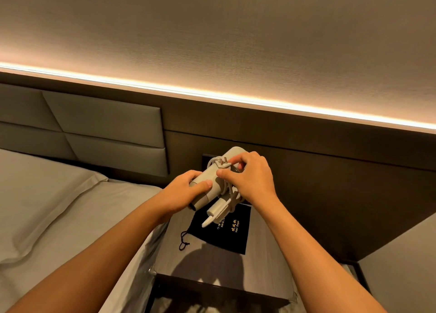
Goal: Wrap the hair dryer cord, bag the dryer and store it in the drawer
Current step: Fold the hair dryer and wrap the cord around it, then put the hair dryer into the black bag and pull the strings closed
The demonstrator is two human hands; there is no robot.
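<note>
I hold a beige hair dryer (232,154) in the air above the nightstand. My left hand (186,192) grips its barrel near the nozzle end. My right hand (252,178) pinches the white plug (220,162) and holds the white cord (230,194), which is wound in loops around the body. The folded handle (215,212) points down and toward me. A black drawstring bag (226,230) with gold lettering lies flat on the nightstand beneath the dryer, its string (184,240) trailing to the left. No drawer front is clearly visible.
A dark nightstand (212,263) stands against a dark wood wall panel (330,171). A bed with grey sheets (59,206) and a padded headboard (94,128) is on the left. A lit strip (236,98) runs along the wall.
</note>
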